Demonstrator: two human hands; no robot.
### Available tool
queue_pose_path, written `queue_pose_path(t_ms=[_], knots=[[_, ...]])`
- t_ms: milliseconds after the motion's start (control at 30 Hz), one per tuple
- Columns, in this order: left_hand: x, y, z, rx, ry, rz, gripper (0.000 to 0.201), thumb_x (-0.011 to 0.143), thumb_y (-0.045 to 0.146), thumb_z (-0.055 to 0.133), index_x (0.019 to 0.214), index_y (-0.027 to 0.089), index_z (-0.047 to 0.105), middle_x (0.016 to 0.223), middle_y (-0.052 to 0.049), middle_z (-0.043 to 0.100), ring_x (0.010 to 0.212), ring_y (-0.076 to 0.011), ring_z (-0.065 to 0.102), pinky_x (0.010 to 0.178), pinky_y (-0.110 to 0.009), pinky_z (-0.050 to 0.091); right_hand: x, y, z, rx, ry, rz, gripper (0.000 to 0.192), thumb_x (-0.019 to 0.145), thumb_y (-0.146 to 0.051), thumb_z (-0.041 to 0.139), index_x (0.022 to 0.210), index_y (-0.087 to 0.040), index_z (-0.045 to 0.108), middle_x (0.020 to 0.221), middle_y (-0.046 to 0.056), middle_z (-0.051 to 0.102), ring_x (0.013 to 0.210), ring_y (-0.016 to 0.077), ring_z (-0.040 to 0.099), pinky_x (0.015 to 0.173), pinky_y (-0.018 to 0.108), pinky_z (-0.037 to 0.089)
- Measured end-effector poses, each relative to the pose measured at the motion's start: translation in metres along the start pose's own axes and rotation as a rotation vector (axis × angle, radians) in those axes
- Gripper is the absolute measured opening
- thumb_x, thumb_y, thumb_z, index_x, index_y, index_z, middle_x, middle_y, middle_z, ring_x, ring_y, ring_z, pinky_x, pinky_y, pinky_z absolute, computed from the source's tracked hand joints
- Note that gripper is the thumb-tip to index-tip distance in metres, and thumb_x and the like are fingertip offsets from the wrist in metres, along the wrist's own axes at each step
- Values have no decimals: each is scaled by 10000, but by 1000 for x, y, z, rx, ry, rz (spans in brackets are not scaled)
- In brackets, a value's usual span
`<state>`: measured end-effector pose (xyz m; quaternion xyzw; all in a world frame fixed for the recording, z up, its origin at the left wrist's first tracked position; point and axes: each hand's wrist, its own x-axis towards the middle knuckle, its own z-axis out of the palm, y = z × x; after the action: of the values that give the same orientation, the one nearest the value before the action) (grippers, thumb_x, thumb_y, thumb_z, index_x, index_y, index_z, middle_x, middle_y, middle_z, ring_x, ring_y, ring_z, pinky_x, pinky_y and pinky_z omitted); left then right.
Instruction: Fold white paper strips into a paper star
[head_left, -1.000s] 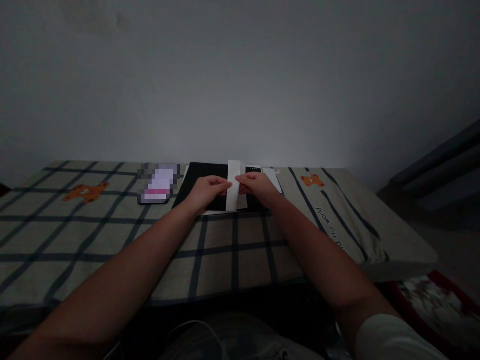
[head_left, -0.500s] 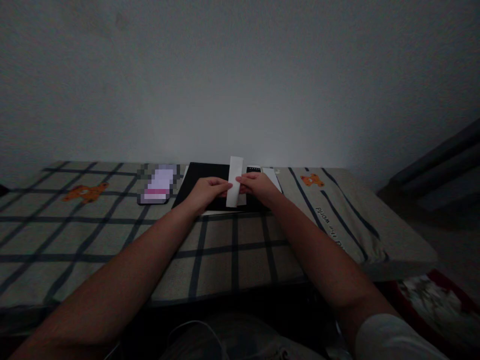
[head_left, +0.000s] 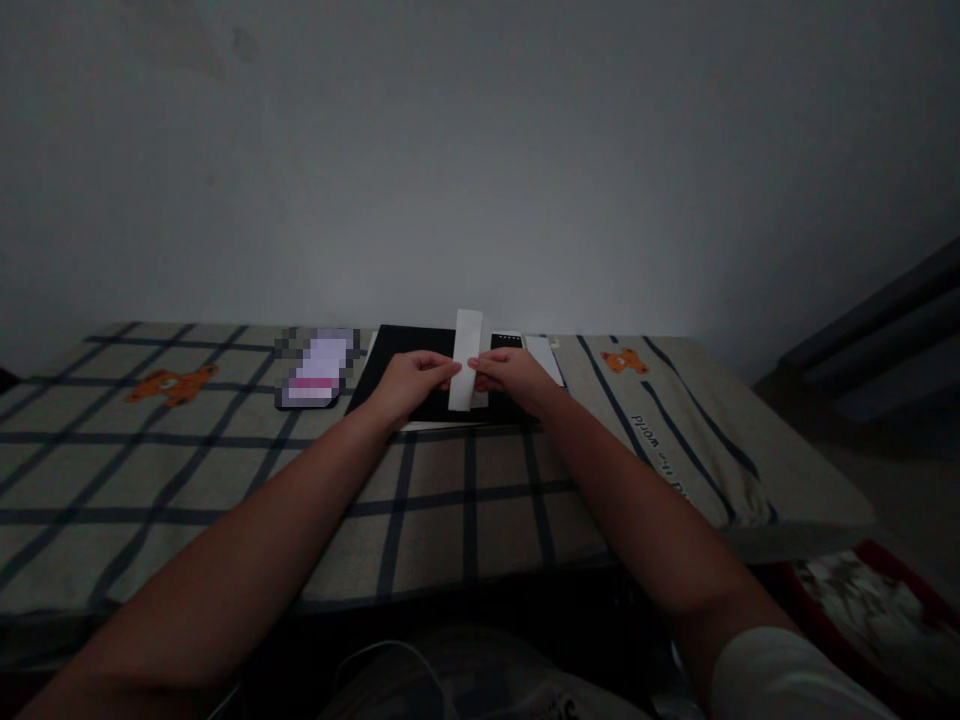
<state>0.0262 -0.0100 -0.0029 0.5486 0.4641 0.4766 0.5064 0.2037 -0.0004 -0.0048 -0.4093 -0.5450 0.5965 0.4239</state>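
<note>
A folded strip of white paper (head_left: 468,335) stands upright between my two hands, above a flat black sheet or folder (head_left: 405,342). My left hand (head_left: 411,383) pinches the strip's left edge between thumb and fingers. From the other side, my right hand (head_left: 515,374) grips its right edge, the thumb on the front face. A narrow flap of the paper shows behind the strip, partly covered by my right fingers. White paper (head_left: 543,358) lies to the right of the black sheet, partly hidden by my right hand.
A phone (head_left: 319,368) with a blurred lit screen lies to the left. The checked cloth (head_left: 435,500) with bear prints covers the table, which meets a grey wall (head_left: 480,180). On the floor at lower right stands a red container (head_left: 892,565) with whitish contents.
Both hands have shifted very slightly left and up with the paper strip. The grip looks the same, and the phone and black sheet have not moved.
</note>
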Motion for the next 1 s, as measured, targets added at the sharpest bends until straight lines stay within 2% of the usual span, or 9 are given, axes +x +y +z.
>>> queue_pose_path(t_ms=[133,333,467,633,1000], knots=[[-1,1,0,27,-1,18,276,601,354,785,742,135,694,694,-33,684,612,-117,585,675,-270,486,0,1,1,-25,57,-17,137,744,-249,693,737,-116,664,663,34,665,573,86,602,594,216,521],[-2,3,0,18,32,39,268,602,347,784,745,138,698,707,-33,688,624,-120,590,685,-270,485,1,2,1,-19,8,3,170,738,-282,698,772,-118,673,716,49,681,616,94,615,644,239,538],[-3,4,1,-22,33,-10,289,584,348,794,759,137,701,731,-39,693,640,-125,599,698,-280,493,2,2,0,-40,53,-32,146,729,-263,701,744,-120,672,708,45,678,603,96,612,628,240,532],[-4,5,3,0,-37,-69,262,595,336,788,745,138,704,681,-35,678,593,-111,575,662,-269,485,4,3,-3,-23,114,-56,120,734,-243,692,726,-127,665,680,28,664,596,96,610,630,241,531],[-5,6,2,30,6,-39,272,600,358,782,730,135,697,662,-27,671,581,-109,560,647,-261,468,0,-1,-1,24,33,17,164,739,-277,700,784,-122,671,729,42,685,636,90,623,660,228,537]])
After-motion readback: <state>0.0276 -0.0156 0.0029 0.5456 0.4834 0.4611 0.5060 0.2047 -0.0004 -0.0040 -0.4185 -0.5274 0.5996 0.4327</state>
